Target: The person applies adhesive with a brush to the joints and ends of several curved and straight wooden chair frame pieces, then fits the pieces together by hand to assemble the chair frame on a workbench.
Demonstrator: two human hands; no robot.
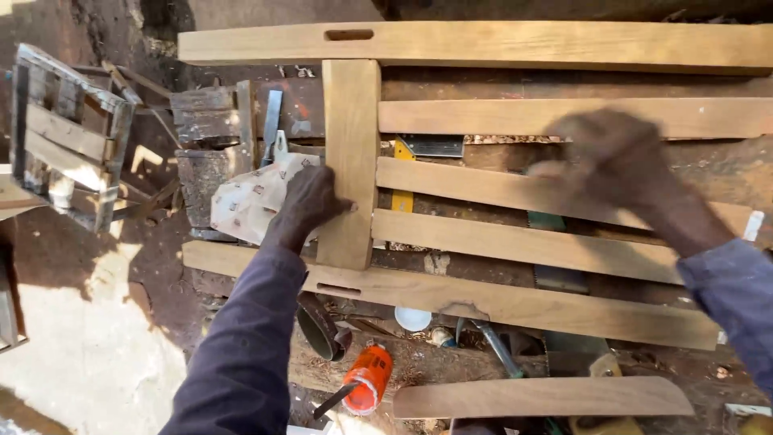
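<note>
A light wooden frame lies across the workbench, with a long top rail, a long bottom rail and a short upright post between them. Three horizontal slats run right from the post. My left hand presses against the left edge of the post, fingers curled on it. My right hand is blurred, hovering over the middle slat with fingers spread and nothing in it.
A patterned cloth lies left of the post. An orange-handled tool, a curved wooden piece, a white cup and a metal square lie around. An old wooden crate stands at the far left.
</note>
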